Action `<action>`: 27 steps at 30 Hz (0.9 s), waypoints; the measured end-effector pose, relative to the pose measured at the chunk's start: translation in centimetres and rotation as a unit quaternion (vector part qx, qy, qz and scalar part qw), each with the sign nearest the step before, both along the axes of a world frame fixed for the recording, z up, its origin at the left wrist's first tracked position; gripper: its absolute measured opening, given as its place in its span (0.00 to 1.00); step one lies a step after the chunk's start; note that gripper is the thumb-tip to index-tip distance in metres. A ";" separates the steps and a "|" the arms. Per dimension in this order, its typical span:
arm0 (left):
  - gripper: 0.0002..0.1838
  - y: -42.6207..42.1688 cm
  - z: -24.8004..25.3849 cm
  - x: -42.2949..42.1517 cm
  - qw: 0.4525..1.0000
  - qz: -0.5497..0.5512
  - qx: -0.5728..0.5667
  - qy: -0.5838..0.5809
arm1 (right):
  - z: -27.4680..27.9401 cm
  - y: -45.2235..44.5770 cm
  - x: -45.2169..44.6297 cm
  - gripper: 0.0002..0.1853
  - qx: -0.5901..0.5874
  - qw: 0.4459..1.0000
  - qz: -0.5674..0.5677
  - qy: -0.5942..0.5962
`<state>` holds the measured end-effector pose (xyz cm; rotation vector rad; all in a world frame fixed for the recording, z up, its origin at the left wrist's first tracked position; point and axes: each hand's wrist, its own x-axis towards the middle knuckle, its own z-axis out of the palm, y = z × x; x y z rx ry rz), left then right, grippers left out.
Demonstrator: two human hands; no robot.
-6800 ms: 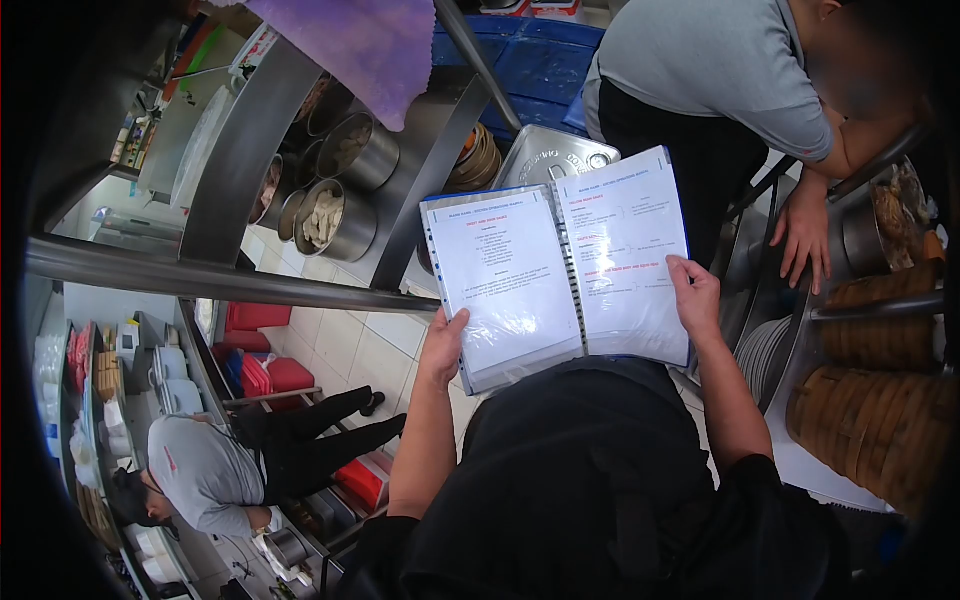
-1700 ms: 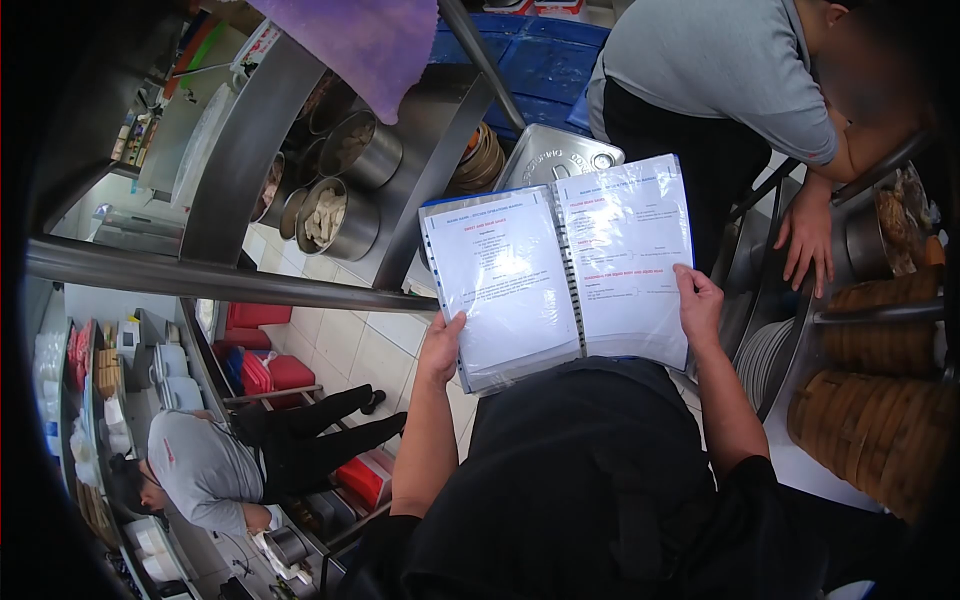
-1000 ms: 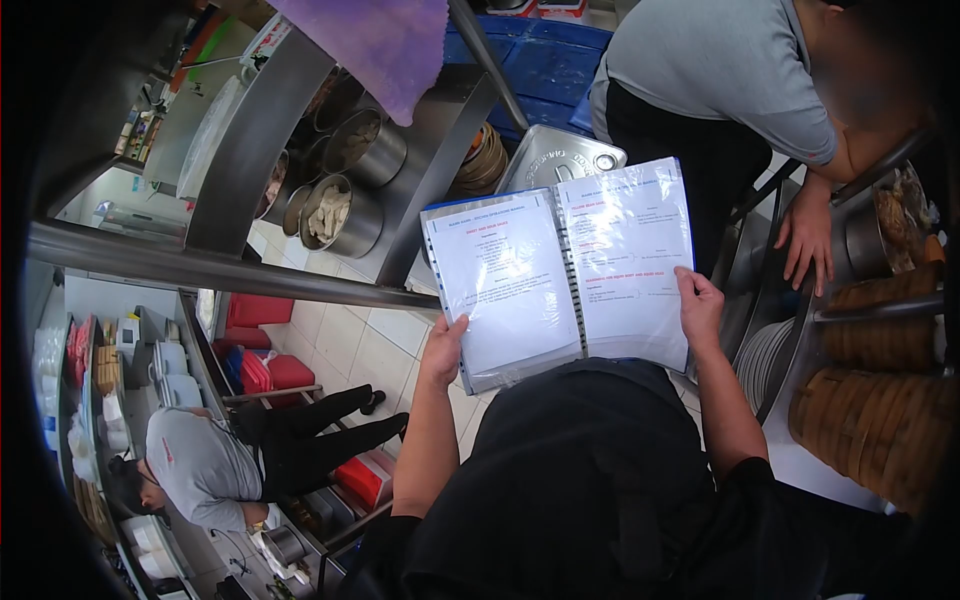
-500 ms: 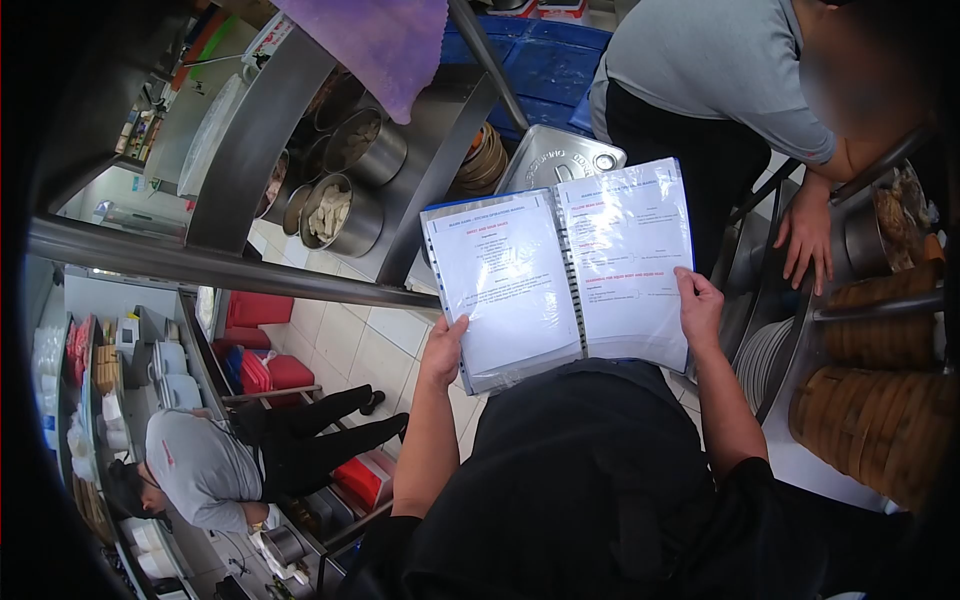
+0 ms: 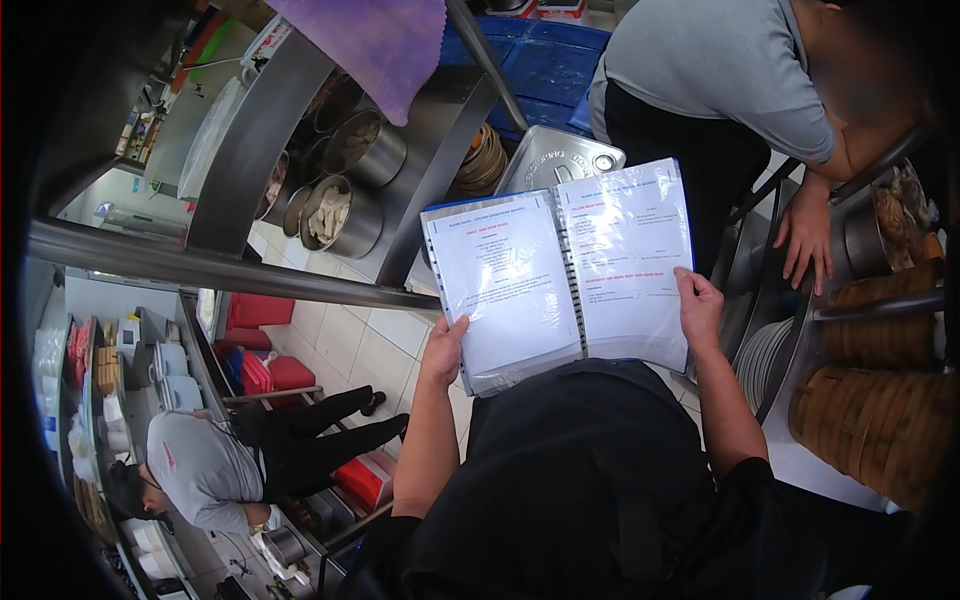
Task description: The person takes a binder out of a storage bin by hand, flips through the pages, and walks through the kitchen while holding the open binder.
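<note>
An open ring binder (image 5: 512, 320) with printed sheets in clear plastic sleeves lies spread in front of my body. My left hand (image 5: 443, 347) grips its lower left edge, thumb on top of the page and fingers hidden underneath. At the right edge, my right hand (image 5: 700, 306) pinches the other page, thumb and forefinger closed on it. Both pages face up and carry printed text with red headings. Down the middle runs a comb of dark binding holes.
Metal pots (image 5: 342, 215) of food stand on a steel shelf at upper left. Stacked bamboo steamers (image 5: 870, 425) and white plates (image 5: 762, 365) are at right. One person (image 5: 700, 75) leans at upper right; another person (image 5: 205, 470) works at lower left. A metal lid (image 5: 565, 158) lies beyond the binder.
</note>
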<state>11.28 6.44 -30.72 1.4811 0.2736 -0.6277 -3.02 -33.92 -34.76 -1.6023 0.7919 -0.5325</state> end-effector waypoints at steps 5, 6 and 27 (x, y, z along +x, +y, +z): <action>0.19 -0.2 0.1 -0.1 1.000 0.000 0.001 -0.007 | -0.3 -0.1 0.0 0.16 0.000 1.000 0.001 -0.002; 0.19 -0.2 0.2 -0.1 1.000 0.001 0.003 -0.005 | -0.2 -0.1 0.0 0.16 0.003 1.000 0.001 -0.002; 0.19 -0.3 0.2 -0.4 1.000 0.005 0.002 0.002 | 0.6 -0.1 0.3 0.16 0.011 1.000 0.004 0.000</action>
